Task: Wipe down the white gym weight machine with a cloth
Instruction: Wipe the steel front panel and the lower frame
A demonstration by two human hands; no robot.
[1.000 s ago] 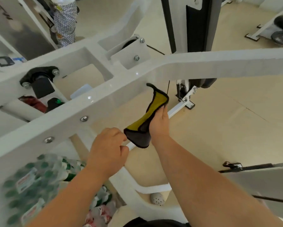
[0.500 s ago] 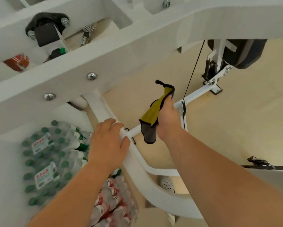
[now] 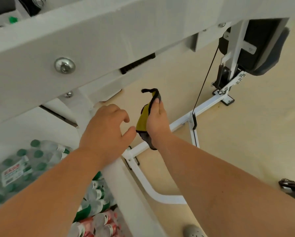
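Note:
The white weight machine's broad frame beam crosses the top of the view, with low white tubes running over the floor beneath. My right hand grips a yellow cloth with a black edge, held upright in the air below the beam and apart from it. My left hand hovers just left of the cloth with loosely curled fingers, holding nothing, close to a white upright of the frame.
Shrink-wrapped packs of green-capped bottles and red-labelled bottles lie at the lower left. A black cable runs down to the floor tube. A black padded seat sits upper right. A grey shoe shows at the bottom.
The view has dropped lower under the beam. My left hand let go of the white tube and lifted toward the cloth. My right hand still grips the cloth.

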